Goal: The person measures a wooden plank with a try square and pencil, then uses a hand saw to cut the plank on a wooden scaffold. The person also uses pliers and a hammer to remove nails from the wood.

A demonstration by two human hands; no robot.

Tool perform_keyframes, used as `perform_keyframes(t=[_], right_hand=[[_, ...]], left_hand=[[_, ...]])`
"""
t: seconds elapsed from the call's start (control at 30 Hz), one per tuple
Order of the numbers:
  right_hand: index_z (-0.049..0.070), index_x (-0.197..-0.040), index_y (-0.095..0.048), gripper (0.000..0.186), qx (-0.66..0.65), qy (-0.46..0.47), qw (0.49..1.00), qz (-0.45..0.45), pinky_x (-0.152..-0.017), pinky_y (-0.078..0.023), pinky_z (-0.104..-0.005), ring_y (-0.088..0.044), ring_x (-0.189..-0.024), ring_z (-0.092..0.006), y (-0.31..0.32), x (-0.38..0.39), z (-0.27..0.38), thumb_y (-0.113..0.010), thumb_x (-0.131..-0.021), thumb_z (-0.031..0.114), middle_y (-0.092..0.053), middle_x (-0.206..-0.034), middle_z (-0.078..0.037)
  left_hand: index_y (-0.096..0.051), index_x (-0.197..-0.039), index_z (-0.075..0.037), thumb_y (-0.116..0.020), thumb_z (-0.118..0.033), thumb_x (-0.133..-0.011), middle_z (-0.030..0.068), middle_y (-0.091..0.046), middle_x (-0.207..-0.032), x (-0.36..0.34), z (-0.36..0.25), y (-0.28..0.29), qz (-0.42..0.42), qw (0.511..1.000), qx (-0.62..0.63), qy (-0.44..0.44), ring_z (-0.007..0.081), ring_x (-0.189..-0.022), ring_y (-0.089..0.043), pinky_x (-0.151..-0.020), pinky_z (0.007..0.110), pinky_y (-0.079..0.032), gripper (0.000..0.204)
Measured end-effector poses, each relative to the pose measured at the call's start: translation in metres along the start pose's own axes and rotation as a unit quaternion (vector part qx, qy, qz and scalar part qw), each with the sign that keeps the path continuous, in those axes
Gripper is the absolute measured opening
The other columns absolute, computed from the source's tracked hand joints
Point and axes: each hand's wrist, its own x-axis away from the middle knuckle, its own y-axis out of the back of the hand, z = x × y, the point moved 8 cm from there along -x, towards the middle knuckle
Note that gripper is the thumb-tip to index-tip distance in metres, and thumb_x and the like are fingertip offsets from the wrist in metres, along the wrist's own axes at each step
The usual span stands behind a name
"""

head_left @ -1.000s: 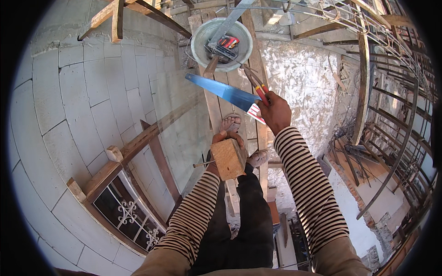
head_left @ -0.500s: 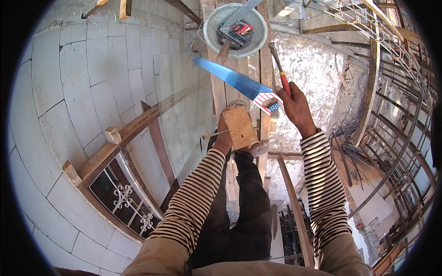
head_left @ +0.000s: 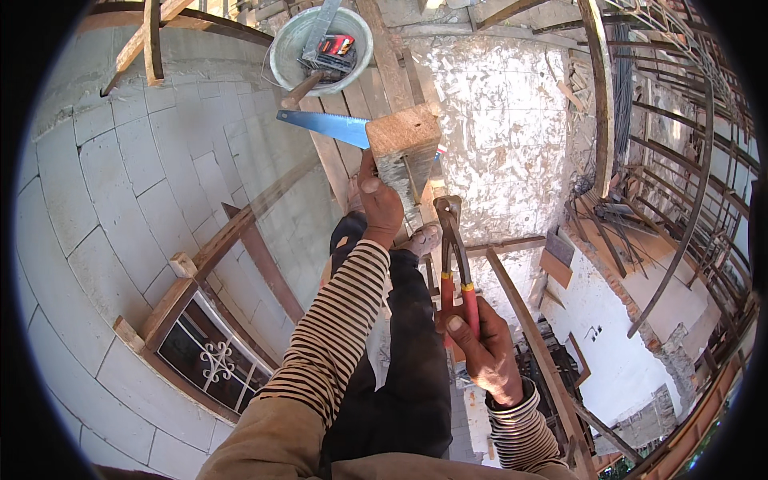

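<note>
My left hand [head_left: 382,206] grips a short wooden block [head_left: 406,130], held up above the planks. Its side turned to me looks grey and rough, and a long nail [head_left: 411,181] sticks out of it. In my right hand [head_left: 484,348] is a pair of pincers [head_left: 460,252] with red and yellow handles, fingers closed round the grips. The handles stand slightly apart, and the jaws are just below the block, apart from the nail. A handsaw [head_left: 324,126] with a blue blade lies behind the block, which hides most of its handle.
A bucket [head_left: 276,60] with tools stands on the planks [head_left: 324,148] ahead of my feet. At left is a light block wall [head_left: 112,200] with a wood-framed window [head_left: 212,352]. Timber poles and bars [head_left: 680,160] fill the right, and the floor lies far below the planks.
The block has been raised and turned, so its nail side faces me. My right hand has come down and nearer, bringing the pincers below the block. The whole view has shifted to the right.
</note>
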Motion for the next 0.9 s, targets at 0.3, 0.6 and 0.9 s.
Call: perform_keyframes(t=[0.3, 0.6, 0.9], right_hand=[[-0.002, -0.121, -0.063, 0.027, -0.044, 0.005, 0.999, 0.011, -0.067, -0.04, -0.0239, -0.044, -0.074, -0.0073, 0.012, 0.005, -0.002, -0.069, -0.102, 0.016, -0.053, -0.082, 0.002], [0.002, -0.096, -0.058, 0.02, -0.046, -0.028, 0.998, 0.011, -0.059, -0.036, -0.0271, -0.039, -0.067, -0.0083, 0.012, 0.018, -0.016, -0.068, -0.102, 0.018, -0.044, -0.072, -0.001], [-0.003, -0.1, -0.051, 0.033, 0.046, 0.108, 0.991, -0.065, -0.065, -0.044, -0.0488, -0.06, -0.071, -0.0399, 0.024, 0.043, 0.013, -0.061, -0.102, 0.029, -0.059, -0.077, -0.023]], left_hand=[[-0.055, -0.121, 0.004, -0.04, -0.095, -0.081, 0.0065, -0.062, -0.107, 0.006, -0.014, -0.023, 0.008, 0.998, -0.019, -0.059, 0.0143, -0.1, -0.056, -0.09, 0.032, -0.046, 0.108], [-0.055, -0.124, 0.002, -0.044, -0.085, -0.084, 0.0064, -0.061, -0.112, 0.014, 0.038, 0.02, -0.004, 0.997, -0.08, 0.001, 0.0154, -0.103, -0.056, -0.091, 0.033, -0.047, 0.097], [-0.055, -0.132, 0.003, -0.047, -0.039, -0.105, 0.0172, -0.059, -0.13, -0.046, 0.139, 0.046, -0.002, 0.989, -0.04, 0.141, 0.0272, -0.112, -0.059, -0.099, 0.042, -0.048, 0.051]])
